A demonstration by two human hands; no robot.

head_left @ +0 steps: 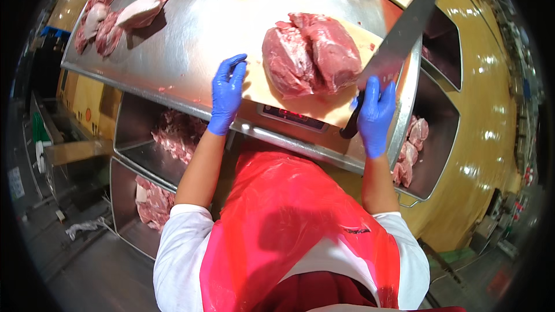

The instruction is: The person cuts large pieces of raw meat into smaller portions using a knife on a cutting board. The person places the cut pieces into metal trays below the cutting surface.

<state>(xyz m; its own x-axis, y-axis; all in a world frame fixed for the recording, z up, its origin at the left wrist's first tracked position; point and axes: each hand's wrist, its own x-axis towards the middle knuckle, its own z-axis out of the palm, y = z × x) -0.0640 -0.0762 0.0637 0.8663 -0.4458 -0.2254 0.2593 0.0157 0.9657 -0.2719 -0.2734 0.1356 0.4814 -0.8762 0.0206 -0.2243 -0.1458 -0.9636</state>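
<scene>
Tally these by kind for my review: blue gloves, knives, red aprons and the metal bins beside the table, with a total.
Blue gloves: 2, on the left hand and right hand
Knife: 1
Red apron: 1
Metal bins: 4, upper left, lower left, upper right, lower right
Total: 8

You can read nothing clearly: the red display [291, 114] mid-frame and the knife [403, 37], upper right, show blurred marks.

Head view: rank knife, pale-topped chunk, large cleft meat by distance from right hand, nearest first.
1. Knife: in the right hand.
2. Large cleft meat: on the board, just left.
3. Pale-topped chunk: far left on steel table.
</scene>
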